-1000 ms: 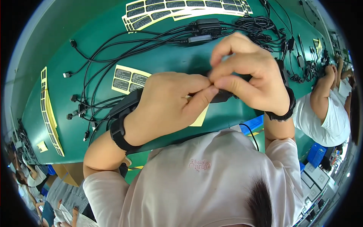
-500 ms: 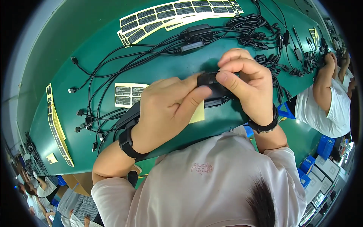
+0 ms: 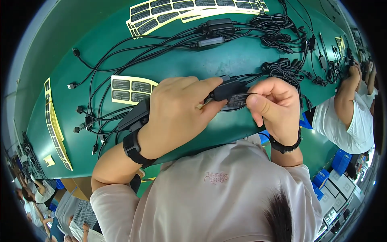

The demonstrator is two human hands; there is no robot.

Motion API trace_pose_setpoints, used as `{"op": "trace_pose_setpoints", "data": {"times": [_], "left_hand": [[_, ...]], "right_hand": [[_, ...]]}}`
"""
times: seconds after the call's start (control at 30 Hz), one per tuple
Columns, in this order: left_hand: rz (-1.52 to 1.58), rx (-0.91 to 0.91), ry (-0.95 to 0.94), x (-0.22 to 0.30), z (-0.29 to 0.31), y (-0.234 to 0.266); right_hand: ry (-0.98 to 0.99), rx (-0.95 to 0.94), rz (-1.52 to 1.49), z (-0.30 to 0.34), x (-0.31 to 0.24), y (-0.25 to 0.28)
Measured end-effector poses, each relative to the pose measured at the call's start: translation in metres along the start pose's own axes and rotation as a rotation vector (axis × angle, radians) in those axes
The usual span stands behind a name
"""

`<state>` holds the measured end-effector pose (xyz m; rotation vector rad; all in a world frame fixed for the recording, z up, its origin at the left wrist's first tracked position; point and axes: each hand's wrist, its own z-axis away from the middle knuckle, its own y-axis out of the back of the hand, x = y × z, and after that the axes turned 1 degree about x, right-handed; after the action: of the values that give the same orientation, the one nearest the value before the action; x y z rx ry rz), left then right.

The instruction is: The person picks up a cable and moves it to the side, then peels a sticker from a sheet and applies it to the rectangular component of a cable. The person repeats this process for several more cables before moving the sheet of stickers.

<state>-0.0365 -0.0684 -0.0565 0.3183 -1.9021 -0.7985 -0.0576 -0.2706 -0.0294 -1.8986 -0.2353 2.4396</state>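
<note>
**Black box (image 3: 225, 89) in the left hand (image 3: 177, 115), dark label (image 3: 238, 100) in the right hand (image 3: 278, 111)**

We see the left thumb and forefinger pinching one end of the box, just above the table (image 3: 181, 66). Gripping only that end, we judge, steadies it and leaves the near face free for the label. The right thumb and fingertips pinch the label's right edge, probably to keep its underside off the skin. The label lies along the near side of the box; whether it touches there, we cannot tell.

The left forearm slants up from the lower left, the back of the hand uppermost. The right forearm rises more steeply, with its fingers curled inward toward the thumb.

Under the left hand we find a larger black piece (image 3: 135, 117), mostly hidden. Just beyond its fingers is a label sheet (image 3: 122, 89), likely set there for a short reach. Coiled cables (image 3: 282, 71) lie past the right hand. Farther out, more boxes with cords (image 3: 219, 27) are grouped together, perhaps so the leads don't tangle, and label strips (image 3: 163, 10) lie along the far side.
</note>
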Motion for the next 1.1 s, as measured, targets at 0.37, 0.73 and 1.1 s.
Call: {"op": "trace_pose_setpoints", "data": {"times": [0.37,0.73,1.1], "left_hand": [[-0.027,0.090,-0.121,-0.003,0.002,-0.005],[-0.025,0.109,-0.125,-0.006,0.003,-0.006],[-0.001,0.129,-0.137,-0.007,0.002,-0.007]], "right_hand": [[-0.135,-0.013,0.163,-0.011,-0.009,-0.002],[-0.103,-0.049,0.174,-0.019,-0.002,-0.001],[-0.123,-0.059,0.136,-0.022,-0.001,-0.001]]}}
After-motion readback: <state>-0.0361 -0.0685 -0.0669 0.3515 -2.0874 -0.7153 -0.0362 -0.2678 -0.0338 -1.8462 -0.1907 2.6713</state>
